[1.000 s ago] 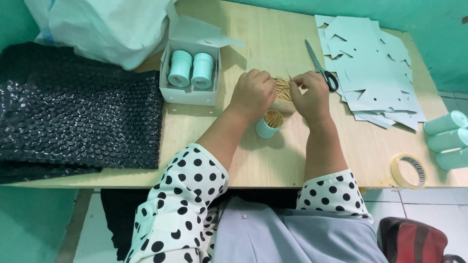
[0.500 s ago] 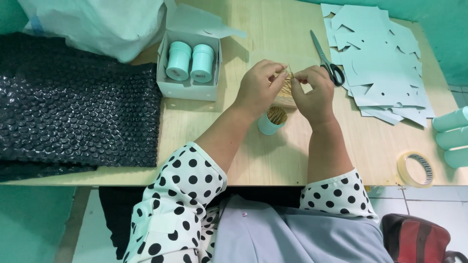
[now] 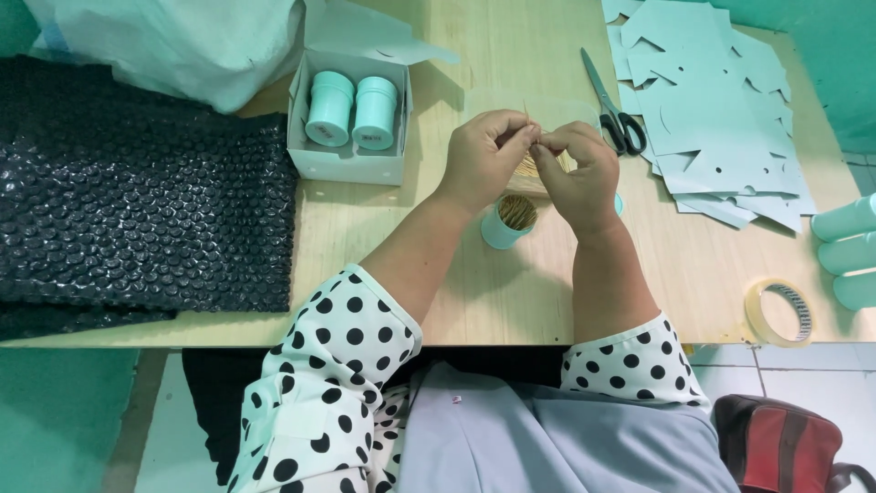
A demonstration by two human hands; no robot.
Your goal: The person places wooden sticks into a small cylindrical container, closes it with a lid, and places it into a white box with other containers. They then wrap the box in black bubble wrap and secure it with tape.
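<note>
My left hand point(image 3: 484, 160) and my right hand point(image 3: 575, 173) meet above the wooden table point(image 3: 474, 274), both pinching a bundle of thin wooden sticks point(image 3: 531, 166) between their fingertips. Just below the hands stands a small mint-green round container point(image 3: 507, 222), open at the top and filled with sticks. Part of the bundle is hidden behind my fingers.
A white open box point(image 3: 347, 162) holds two mint-green capped containers point(image 3: 351, 110). Black bubble wrap point(image 3: 137, 201) covers the left. Scissors point(image 3: 616, 110) lie beside a pile of pale blue cut paper point(image 3: 721, 110). A tape roll point(image 3: 780, 310) and more mint containers point(image 3: 844, 246) sit at right.
Both hands have stayed together over the small container, with the fingers shifting slightly on the sticks. The view has drifted a little.
</note>
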